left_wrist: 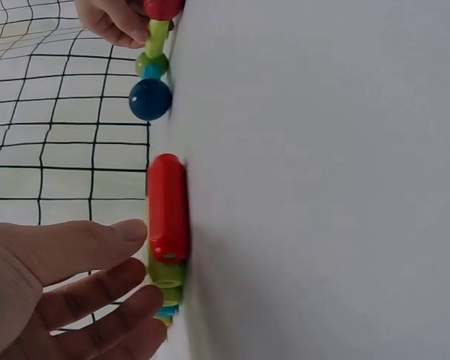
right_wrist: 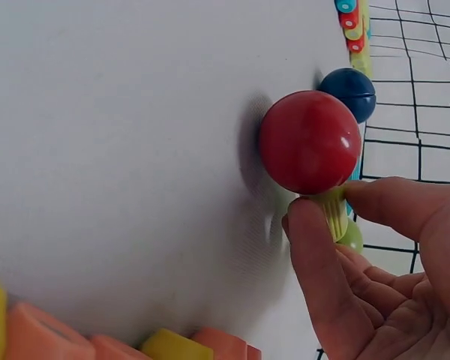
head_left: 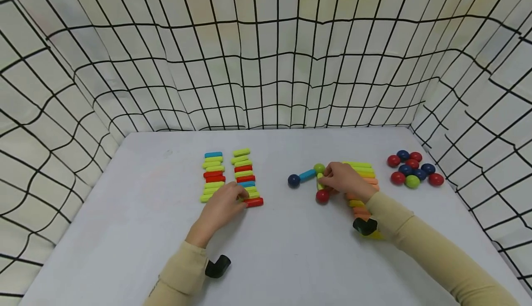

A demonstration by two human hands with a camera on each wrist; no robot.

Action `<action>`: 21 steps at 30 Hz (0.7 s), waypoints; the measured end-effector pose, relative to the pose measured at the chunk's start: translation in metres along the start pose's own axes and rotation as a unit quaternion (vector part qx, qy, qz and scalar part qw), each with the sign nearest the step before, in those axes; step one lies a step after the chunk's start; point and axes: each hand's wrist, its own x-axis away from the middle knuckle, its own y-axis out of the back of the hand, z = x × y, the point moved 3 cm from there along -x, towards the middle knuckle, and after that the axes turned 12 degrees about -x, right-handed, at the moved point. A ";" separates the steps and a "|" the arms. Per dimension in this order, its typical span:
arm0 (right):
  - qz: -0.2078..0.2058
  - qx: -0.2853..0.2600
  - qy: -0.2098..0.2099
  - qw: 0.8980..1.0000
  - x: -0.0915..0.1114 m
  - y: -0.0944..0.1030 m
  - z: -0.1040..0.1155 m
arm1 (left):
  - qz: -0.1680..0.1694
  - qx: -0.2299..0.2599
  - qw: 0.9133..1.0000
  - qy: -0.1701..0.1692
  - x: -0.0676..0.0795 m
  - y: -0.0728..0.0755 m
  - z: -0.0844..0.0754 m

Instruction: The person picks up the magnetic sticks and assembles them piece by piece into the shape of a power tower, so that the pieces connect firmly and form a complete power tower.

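My right hand [head_left: 344, 179] pinches a light green stick [right_wrist: 335, 216] between thumb and finger. The stick runs from a red ball [right_wrist: 310, 142] at the near end to a green ball [head_left: 319, 168]. From that green ball a light blue stick [head_left: 307, 174] leads to a dark blue ball [head_left: 293, 180]. My left hand [head_left: 222, 205] is over the near end of two columns of sticks. Its thumb and loosely bent fingers are beside a red stick [left_wrist: 169, 210], not closed around it; contact is unclear.
Red, blue and light green sticks [head_left: 214, 155] lie in two columns at the left. Yellow and orange sticks [head_left: 365, 174] are lined up partly under my right forearm. Several loose balls [head_left: 412, 181] cluster at the right. Black netting [head_left: 266, 70] surrounds the white table [head_left: 282, 269].
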 end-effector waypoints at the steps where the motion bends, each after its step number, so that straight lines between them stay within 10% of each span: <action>1: 0.001 -0.001 -0.001 1.000 0.000 0.000 0.000 | 0.004 -0.003 1.000 -0.001 0.001 -0.002 0.001; 21: 0.010 0.030 0.003 1.000 0.010 -0.017 0.002 | 0.028 -0.014 1.000 -0.002 -0.009 -0.035 -0.046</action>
